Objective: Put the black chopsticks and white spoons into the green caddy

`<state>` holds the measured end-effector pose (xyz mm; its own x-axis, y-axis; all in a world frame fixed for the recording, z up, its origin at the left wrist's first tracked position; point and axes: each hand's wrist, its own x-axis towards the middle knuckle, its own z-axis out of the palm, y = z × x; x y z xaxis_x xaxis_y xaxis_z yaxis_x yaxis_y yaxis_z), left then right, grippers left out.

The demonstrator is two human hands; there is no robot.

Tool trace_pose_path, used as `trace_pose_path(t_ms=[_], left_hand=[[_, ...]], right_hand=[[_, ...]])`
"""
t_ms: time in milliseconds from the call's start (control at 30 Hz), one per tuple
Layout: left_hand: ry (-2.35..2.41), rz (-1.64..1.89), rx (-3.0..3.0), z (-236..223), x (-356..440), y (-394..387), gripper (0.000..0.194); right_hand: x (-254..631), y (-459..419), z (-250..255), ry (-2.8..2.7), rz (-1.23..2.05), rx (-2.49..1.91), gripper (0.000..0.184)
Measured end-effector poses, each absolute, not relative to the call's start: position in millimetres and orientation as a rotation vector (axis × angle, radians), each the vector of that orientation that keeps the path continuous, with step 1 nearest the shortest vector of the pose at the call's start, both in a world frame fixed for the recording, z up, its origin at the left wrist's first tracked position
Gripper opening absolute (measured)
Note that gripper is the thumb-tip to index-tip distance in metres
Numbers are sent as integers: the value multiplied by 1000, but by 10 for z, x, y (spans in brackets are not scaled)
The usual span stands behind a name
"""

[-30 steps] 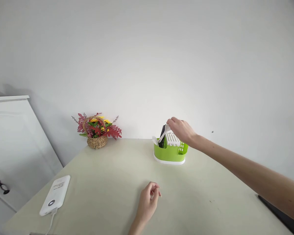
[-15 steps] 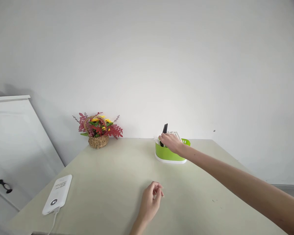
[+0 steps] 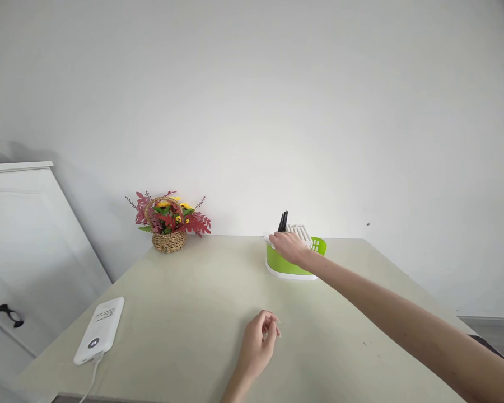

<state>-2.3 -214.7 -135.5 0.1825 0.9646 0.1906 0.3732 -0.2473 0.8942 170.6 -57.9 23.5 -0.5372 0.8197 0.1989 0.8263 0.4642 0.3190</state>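
My right hand (image 3: pixel 291 248) reaches over the left front of a green caddy (image 3: pixel 293 268) with a white base. Its fingers are closed at a whitish piece (image 3: pixel 267 239) that sticks out at the caddy's left end; what they grip is hidden by the hand. Just behind the knuckles, several thin black sticks (image 3: pixel 283 221) stand upright in the caddy. A white slotted piece (image 3: pixel 301 234) sits to their right, also in the caddy. Nearer to me, my left hand (image 3: pixel 259 342) rests at the table, loosely curled and empty, thumb and fingertips apart.
A wicker basket (image 3: pixel 169 242) of artificial flowers stands at the table's back left. A white power bank (image 3: pixel 101 330) with a cable lies at the left edge of the table (image 3: pixel 201 291). Beyond that edge is a white cabinet (image 3: pixel 29 240); a wall runs behind.
My right hand has shifted slightly left and down, from the black sticks toward the whitish piece at the caddy's left end. My left hand has stayed in place.
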Motion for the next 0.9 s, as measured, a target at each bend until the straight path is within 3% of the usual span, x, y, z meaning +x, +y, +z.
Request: trace_pose_path(t_ms=[100, 500, 900], left_hand=[[1266, 1050, 1751, -1355, -22, -2153, 24], [1256, 1037, 1799, -1406, -46, -2130, 23], [1267, 1050, 1785, -1389, -43, -2135, 25]], right_hand=[[1741, -621, 222, -2688, -578, -1478, 23], [2224, -516, 29, -2571, -565, -1721, 78], [2517, -459, -252, -2466, -489, -1755, 76]])
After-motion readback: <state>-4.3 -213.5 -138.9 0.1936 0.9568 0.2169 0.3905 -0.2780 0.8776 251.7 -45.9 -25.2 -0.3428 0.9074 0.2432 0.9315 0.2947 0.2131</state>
